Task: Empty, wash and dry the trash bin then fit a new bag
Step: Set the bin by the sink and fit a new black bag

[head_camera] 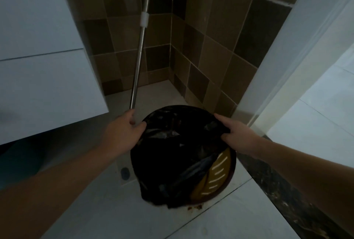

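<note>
Your trash bin (223,173) stands upright on the pale floor tiles (220,217), mouth facing up toward you, just in front of the brown tiled corner (191,51). A black bag (178,154) lines it, spilling over the near rim (the yellow slotted wall shows at the right). Your left hand (122,129) pinches the bag's left edge; your right hand (232,133) grips its right edge. A metal pole (138,54) rises behind the bin, leaning toward the corner.
</note>
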